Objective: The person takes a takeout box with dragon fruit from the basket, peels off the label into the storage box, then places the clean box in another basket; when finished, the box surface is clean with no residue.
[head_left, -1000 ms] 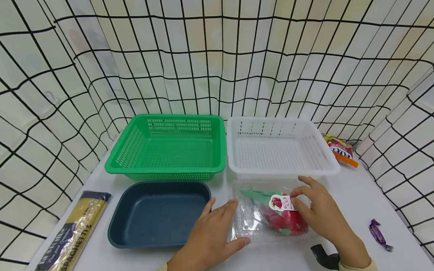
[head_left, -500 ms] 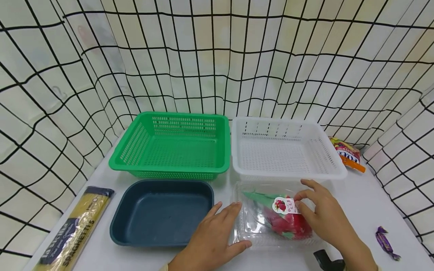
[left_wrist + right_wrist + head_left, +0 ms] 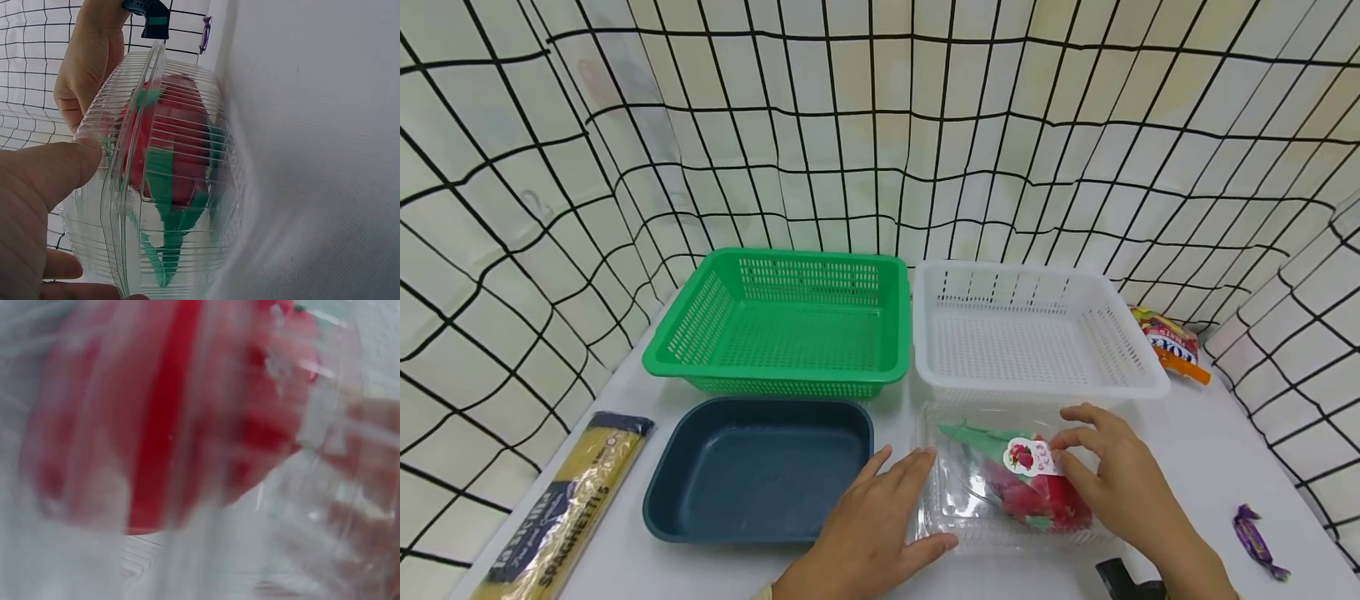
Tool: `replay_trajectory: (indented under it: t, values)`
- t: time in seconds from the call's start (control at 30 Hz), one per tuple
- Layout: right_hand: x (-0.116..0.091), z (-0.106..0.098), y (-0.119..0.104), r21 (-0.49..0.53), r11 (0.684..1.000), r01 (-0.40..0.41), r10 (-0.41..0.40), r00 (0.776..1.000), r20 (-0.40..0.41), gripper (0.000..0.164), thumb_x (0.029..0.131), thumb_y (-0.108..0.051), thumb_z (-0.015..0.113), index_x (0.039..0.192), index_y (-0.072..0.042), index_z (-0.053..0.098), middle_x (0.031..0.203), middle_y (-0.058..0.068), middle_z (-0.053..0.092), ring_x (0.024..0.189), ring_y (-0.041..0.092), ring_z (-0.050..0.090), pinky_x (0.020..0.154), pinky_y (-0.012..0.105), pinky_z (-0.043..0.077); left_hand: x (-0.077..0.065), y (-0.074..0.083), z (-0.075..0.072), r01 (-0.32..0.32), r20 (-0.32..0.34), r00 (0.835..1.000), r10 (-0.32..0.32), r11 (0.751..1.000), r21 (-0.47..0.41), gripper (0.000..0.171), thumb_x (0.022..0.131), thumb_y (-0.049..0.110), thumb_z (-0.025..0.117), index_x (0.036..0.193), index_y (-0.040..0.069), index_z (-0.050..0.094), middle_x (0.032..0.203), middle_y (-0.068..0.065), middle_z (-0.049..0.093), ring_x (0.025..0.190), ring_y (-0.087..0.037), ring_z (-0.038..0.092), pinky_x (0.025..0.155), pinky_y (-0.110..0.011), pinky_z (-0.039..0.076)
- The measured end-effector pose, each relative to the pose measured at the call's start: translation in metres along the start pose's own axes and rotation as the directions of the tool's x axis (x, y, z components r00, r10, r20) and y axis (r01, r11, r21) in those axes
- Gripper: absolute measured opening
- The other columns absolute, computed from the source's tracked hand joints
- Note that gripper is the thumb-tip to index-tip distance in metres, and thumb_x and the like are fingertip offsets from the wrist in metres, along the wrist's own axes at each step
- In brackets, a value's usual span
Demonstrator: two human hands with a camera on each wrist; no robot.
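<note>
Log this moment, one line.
left hand: touching clear plastic clamshell box; right hand: at white-pink sticker; red-green object: inside box

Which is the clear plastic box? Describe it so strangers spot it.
Find the white perforated plastic basket at the back. Just in front of it sits the clear ribbed plastic box. Unlike the dark blue shallow tray beside it, it's see-through, with red-and-green contents.

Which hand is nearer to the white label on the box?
The right hand, at the right end of the label; the left hand is farther away, at the left side of the box.
</note>
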State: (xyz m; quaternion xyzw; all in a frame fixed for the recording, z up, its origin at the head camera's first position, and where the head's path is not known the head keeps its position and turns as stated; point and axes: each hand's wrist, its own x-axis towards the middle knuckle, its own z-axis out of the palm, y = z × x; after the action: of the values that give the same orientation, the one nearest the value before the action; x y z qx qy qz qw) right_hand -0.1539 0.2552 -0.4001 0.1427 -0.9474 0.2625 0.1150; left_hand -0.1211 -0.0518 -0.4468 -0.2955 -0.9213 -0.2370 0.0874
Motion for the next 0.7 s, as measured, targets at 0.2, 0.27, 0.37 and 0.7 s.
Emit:
replay_trajectory:
  t: [0.2,0.27,0.37,0.7]
  values:
    - [-0.0006,0.0037,0.0014,-0.062,0.997,0.049,-0.054,0.995,-0.085,0.021,0.079,-0.003,0.089,0.088,-0.021,0.083,0.103,-0.006,0.07,0.105,0.021,0.058,0.08,0.039,0.057,-0.0001,-0.0009,0.001,-0.002,0.009,1.0,0.002,1.0,0.009,0.079,0.095,0.058,0.07,0.151,0.006,0.049,0.149,-0.006,0.059,0.136,-0.017,0.058,0.121,-0.05,0.035]
    - [-0.0001,0.0048,0.0011,-0.071,0.995,0.072,-0.08,0.991,-0.105,0.023,0.076,-0.003,0.091,0.086,-0.023,0.083,0.098,-0.01,0.07,0.1,0.019,0.057,0.074,0.032,0.054,-0.0002,-0.0014,0.0008,-0.002,0.011,1.0,0.002,1.0,0.017,0.079,0.095,0.058,0.069,0.151,0.005,0.049,0.15,-0.006,0.059,0.136,-0.016,0.057,0.121,-0.05,0.035]
    - [-0.0002,0.0049,-0.0009,-0.07,0.995,0.078,-0.086,0.99,-0.116,0.024,0.075,-0.004,0.092,0.085,-0.025,0.083,0.094,-0.013,0.07,0.097,0.017,0.057,0.07,0.027,0.053,-0.0003,-0.0013,0.0007,-0.006,0.019,1.0,0.005,1.0,0.023,0.079,0.097,0.059,0.067,0.151,0.005,0.049,0.15,-0.007,0.059,0.137,-0.016,0.057,0.121,-0.051,0.035]
    - [0.0035,0.0018,-0.0062,-0.093,0.995,-0.023,0.024,1.0,0.011,0.02,0.084,-0.012,0.087,0.104,-0.013,0.084,0.08,-0.012,0.065,0.089,0.018,0.052,0.065,0.027,0.045,-0.0015,-0.003,0.0026,-0.023,0.0,1.0,0.023,0.999,0.043,0.079,0.096,0.06,0.067,0.151,0.005,0.051,0.149,-0.007,0.06,0.137,-0.016,0.057,0.121,-0.05,0.035]
